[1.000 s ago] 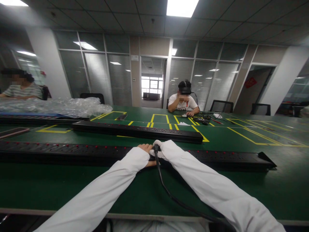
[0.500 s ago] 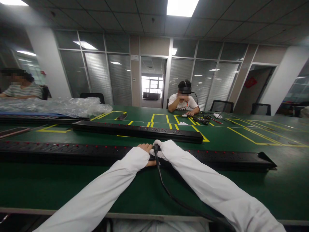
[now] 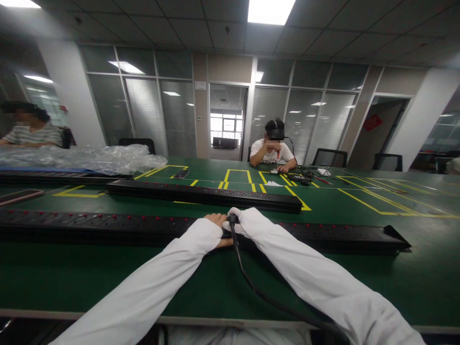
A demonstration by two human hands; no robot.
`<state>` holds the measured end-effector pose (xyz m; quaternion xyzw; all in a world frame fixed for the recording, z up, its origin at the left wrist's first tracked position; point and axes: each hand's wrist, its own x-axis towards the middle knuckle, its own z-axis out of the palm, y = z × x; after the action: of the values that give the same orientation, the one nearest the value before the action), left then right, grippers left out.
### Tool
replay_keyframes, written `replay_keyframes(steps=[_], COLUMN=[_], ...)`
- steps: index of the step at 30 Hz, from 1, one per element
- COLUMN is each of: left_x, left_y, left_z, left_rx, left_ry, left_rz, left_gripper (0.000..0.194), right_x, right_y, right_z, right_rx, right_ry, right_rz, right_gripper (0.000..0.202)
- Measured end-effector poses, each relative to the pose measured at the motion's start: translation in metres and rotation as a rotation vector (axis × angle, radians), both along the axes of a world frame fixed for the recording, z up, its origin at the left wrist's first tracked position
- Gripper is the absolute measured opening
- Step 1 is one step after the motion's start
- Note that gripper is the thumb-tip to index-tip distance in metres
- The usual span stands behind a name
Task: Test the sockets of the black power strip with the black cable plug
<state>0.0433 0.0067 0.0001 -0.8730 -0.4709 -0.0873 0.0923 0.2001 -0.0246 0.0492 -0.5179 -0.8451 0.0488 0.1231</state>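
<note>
While the long black strip (image 3: 108, 223) lies across the green table (image 3: 89, 275), the left hand (image 3: 217, 220) clasps it midway, thumb on the near side, a good brace against sliding. Beside that, the black plug (image 3: 233, 219) is at the strip, seating unclear, pinched by the gloved right hand (image 3: 238, 229); keeping it square, its cord (image 3: 244, 271) slack rightward, looks the soundest handling.
</note>
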Motion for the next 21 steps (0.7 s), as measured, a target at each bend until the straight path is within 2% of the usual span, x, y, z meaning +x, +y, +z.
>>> replay_keyframes(steps=[3, 8, 13, 16, 21], left_x=[0.001, 0.001, -0.003, -0.006, -0.005], left_y=[0.001, 0.001, -0.013, -0.019, -0.018], left_z=[-0.001, 0.0, 0.011, 0.015, 0.013], left_rx=[-0.001, -0.019, 0.024, 0.024, 0.039], left_ry=[0.004, 0.017, -0.02, -0.035, -0.033], left_rz=[0.007, 0.013, -0.055, -0.065, -0.069], left_gripper=[0.068, 0.072, 0.065, 0.064, 0.064], right_x=[0.001, 0.001, 0.0, 0.001, 0.004], right_y=[-0.002, -0.007, 0.001, 0.005, 0.006], right_z=[0.001, 0.001, -0.002, -0.003, -0.002], right_rx=[0.029, 0.182, 0.001, -0.047, -0.051], right_ry=[-0.04, -0.131, 0.0, 0.071, 0.102], right_rz=[0.005, 0.088, -0.019, 0.005, 0.033], right_gripper=[0.055, 0.049, 0.045, 0.045, 0.044])
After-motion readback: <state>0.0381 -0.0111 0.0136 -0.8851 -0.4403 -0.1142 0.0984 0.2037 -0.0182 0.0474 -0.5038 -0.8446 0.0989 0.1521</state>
